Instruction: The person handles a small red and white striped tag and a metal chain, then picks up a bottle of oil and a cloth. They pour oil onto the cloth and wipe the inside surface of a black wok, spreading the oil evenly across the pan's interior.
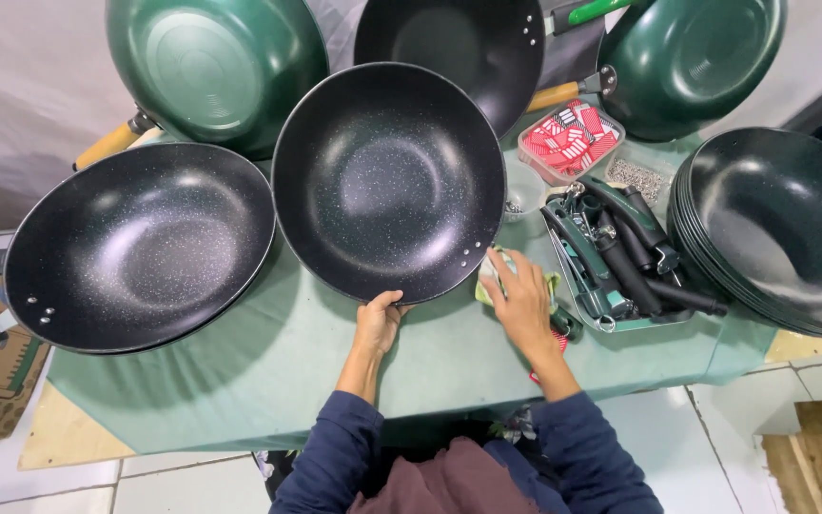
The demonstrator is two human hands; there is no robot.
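- The left hand (379,322) has its grip clamped on the near rim of a black speckled wok (389,181): the thumb lies over the top edge and the fingers are tucked out of sight beneath.
- From that grip the wok lies straight away from the person, its bowl open upward and tipped a little toward the camera. It is round, so it has no long axis, and no handle is fitted. Small rivet holes show at its lower right edge, just beside the right hand.
- The right hand (523,303) rests palm down on a pale green cloth (489,286) on the worktop (268,371), at the wok's lower right rim. Its fingers are curled over the cloth rather than spread; whether they actually pinch it I cannot tell.
- Both hands are at the wok's near edge; only the left one holds it.
- Further out, a tray of dark handles (620,257) sits just right of the right hand, with a stack of black woks (782,228) beyond it.
- A second black wok (140,247) lies to the left, and green woks (216,67) stand bottom-up behind.
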